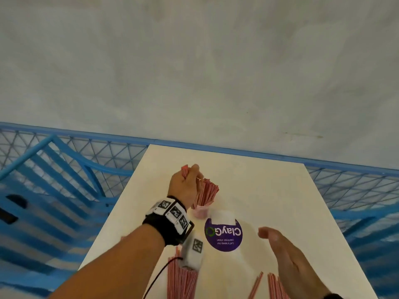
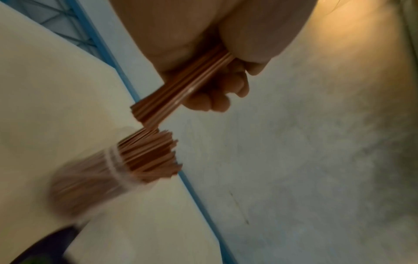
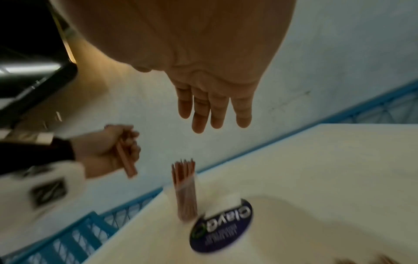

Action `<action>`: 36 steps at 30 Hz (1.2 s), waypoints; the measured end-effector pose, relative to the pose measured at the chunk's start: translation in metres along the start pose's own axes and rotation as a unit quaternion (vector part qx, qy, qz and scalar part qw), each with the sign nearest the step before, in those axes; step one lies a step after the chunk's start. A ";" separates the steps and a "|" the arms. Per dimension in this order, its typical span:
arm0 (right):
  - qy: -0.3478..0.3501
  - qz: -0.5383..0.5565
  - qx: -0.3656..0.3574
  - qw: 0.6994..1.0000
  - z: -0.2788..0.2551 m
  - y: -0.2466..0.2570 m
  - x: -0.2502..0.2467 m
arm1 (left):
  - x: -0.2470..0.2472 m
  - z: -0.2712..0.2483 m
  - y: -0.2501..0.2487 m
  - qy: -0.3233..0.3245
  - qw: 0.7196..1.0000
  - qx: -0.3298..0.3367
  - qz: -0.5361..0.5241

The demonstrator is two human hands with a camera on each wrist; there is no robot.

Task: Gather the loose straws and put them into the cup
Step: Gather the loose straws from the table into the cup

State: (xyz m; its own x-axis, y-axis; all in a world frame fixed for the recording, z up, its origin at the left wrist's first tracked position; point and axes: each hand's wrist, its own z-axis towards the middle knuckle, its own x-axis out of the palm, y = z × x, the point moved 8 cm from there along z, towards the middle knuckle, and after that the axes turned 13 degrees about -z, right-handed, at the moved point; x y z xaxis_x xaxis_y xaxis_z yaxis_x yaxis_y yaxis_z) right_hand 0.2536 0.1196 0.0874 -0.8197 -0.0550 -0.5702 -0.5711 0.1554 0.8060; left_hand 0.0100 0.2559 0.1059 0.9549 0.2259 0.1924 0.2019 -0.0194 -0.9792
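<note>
A clear cup [image 1: 201,211] [image 2: 90,176] [image 3: 187,201] stands on the white table [image 1: 269,190], packed with red-striped straws [image 1: 207,194]. My left hand [image 1: 185,186] [image 2: 203,75] [image 3: 106,151] hovers just above and left of the cup, fingers curled round a bundle of straws [image 2: 172,96] [image 3: 126,160] that points down at the cup's mouth. My right hand [image 1: 287,257] [image 3: 212,107] floats above the near right part of the table, fingers straight, holding nothing. Loose straws lie in a pile at the near edge [image 1: 181,279] and beside the right hand [image 1: 274,285].
A round purple "ClayGo" sticker [image 1: 223,235] [image 3: 221,226] lies flat just in front of the cup. Blue mesh fencing [image 1: 64,165] runs past the table's far and side edges. The grey wall rises behind it.
</note>
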 end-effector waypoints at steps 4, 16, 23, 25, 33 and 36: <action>-0.028 0.059 0.046 0.997 0.004 -0.025 0.015 | 0.002 0.047 -0.002 -0.034 0.999 0.031 -0.006; -0.009 0.068 0.067 0.995 0.040 -0.110 0.049 | 0.007 0.079 0.093 -0.032 0.995 -0.002 0.097; -0.035 0.045 0.035 0.998 0.034 -0.086 0.040 | 0.014 0.091 0.069 -0.032 0.999 0.009 0.034; -0.038 0.037 0.030 0.998 0.034 -0.089 0.043 | 0.015 0.091 0.070 -0.022 1.000 -0.001 0.019; -0.009 0.050 0.040 0.998 0.036 -0.090 0.045 | 0.002 0.071 0.111 -0.061 0.997 -0.027 0.046; -0.001 0.085 0.040 0.996 0.046 -0.107 0.044 | -0.001 0.066 0.115 -0.072 0.995 -0.038 0.063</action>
State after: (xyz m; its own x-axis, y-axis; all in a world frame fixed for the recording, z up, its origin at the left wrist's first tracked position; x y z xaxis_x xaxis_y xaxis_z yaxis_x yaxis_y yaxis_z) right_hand 0.2810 0.1456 -0.0314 -0.9045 -0.0200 -0.4259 -0.4179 0.2398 0.8763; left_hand 0.0176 0.3175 -0.0112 0.9336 0.3546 0.0518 0.1033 -0.1279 -0.9864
